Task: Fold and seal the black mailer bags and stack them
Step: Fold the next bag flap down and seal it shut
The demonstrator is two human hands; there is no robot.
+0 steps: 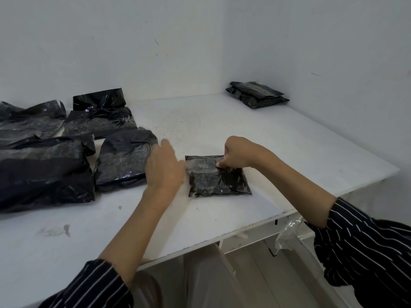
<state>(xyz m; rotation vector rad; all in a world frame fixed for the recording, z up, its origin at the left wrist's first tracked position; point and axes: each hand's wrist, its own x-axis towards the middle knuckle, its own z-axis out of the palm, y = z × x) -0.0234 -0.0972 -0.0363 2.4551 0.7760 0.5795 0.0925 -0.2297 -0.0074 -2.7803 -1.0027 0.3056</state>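
Folded mailer bag (219,177) lies flat (glossy, crinkled); right hand (236,153) pinches its flap.

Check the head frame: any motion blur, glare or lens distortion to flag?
Head view: left hand is smeared by motion blur, right hand sharper; soft diffuse light, only faint shadows; specular glare on the glossy folded bag and the unfolded bags; wide-angle bending curves the table edge; stack in the corner looks soft.

Black glossy mailer bags (219,178), white table (244,134), dark white-striped sleeves (364,245).
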